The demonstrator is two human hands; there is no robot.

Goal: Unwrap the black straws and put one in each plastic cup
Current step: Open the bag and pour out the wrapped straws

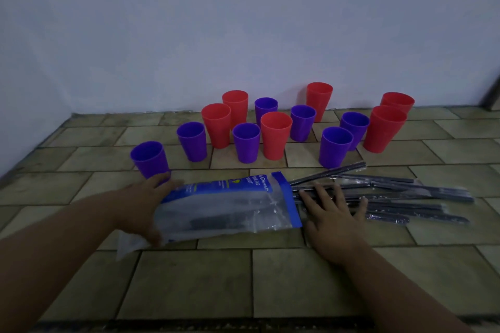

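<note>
Several red cups (275, 134) and purple cups (246, 142) stand upright and empty on the tiled floor (189, 278) near the wall. A clear plastic bag with a blue header (230, 208) lies in front of them, and my left hand (143, 205) grips its left end. Several black straws in clear wrappers (400, 197) lie spilled on the floor to the right of the bag's mouth. My right hand (334, 213) rests flat with spread fingers on the near ends of those straws, holding none.
A white wall (243, 21) rises right behind the cups. The nearest purple cup (150, 158) stands just beyond my left hand's fingertips. A dark edge runs along the bottom of the view.
</note>
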